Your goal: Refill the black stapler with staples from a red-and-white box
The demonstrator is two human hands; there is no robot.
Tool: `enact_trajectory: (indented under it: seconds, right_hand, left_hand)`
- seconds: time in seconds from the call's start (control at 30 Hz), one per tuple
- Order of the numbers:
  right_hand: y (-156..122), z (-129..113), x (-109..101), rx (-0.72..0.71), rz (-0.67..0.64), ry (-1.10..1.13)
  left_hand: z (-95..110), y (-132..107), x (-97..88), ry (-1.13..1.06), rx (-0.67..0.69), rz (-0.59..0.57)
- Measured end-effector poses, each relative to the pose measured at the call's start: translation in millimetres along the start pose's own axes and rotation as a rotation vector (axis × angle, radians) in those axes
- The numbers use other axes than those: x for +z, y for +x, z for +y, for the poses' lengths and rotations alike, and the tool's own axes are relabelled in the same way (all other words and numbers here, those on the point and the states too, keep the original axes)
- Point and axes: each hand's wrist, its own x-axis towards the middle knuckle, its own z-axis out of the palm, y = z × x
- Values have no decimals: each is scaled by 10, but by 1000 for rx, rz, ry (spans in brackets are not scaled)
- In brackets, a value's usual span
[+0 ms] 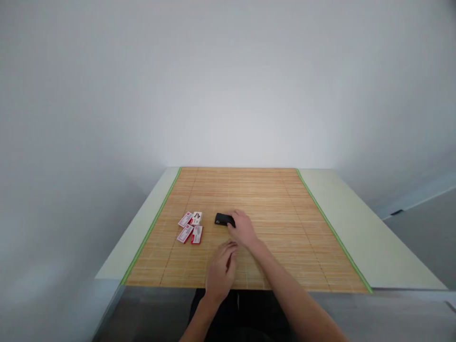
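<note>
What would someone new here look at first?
Probably the big straw-coloured mat with green edges, spread across the white table. Next, perhaps, the four red-and-white boxes grouped on its left side. Just right of them, a black object has the right hand at its right end.

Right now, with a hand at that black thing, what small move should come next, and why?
I'd probably bring the left hand forward to steady the black thing: the right hand covers only its right end, its left end shows uncovered, and the left hand sits nearer the body, apart from it.
</note>
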Motion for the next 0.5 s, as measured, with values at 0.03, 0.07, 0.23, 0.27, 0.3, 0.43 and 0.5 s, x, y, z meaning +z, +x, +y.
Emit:
enact_trajectory:
  seconds: [0.03, 0.07, 0.23, 0.27, 0.3, 0.43, 0.5]
  right_hand:
    - [-21, 121, -141, -19, -14, -6]
    - [-41, 231, -272, -39, -33, -11]
    - [-109, 556, -654, -69, -84, -33]
    - [-109, 577, -674, -73, -89, -37]
    - [-103, 589, -682, -80, -95, -39]
    - [-51, 603, -680, -114, -125, -49]
    - [-30, 602, -688, -127, -137, -53]
  left_hand:
    - [8, 11, -2, -1, -8, 18]
    - [14, 22, 3, 18, -25, 34]
    - [41, 116, 116, 309, -72, 63]
    - [52, 150, 148, 354, -52, 51]
    - [63, 190, 180, 385, -29, 37]
    - [99, 378, 285, 428, 24, 10]
    - [109, 454, 314, 441, 16, 19]
